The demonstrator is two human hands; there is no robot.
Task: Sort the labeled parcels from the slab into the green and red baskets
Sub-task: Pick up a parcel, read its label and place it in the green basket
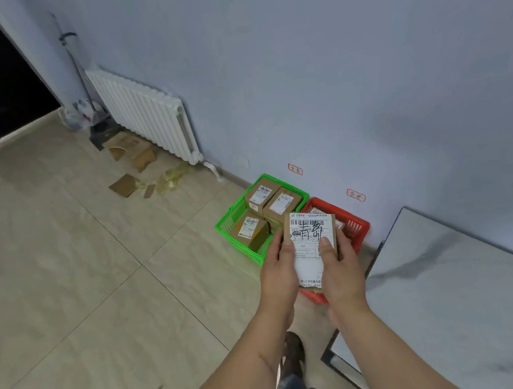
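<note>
A small cardboard parcel (310, 236) with a white shipping label and black handwritten marks is held up in front of me, above the two baskets. My left hand (279, 268) grips its left edge, thumb on the label. Its right edge is gripped by my right hand (340, 264), thumb also on the label. The green basket (235, 219) stands on the floor by the wall and holds three labelled parcels. To its right, the red basket (353, 225) is partly hidden behind the held parcel, and a parcel shows inside it. The marble slab (469, 282) lies at the right.
Small red-framed tags (295, 169) (356, 195) are stuck on the wall above each basket. A white radiator (146, 111), cardboard scraps (130, 151) and crumpled plastic (172, 178) lie farther left along the wall. Tiled floor spreads to the left. My foot (294, 354) is below my hands.
</note>
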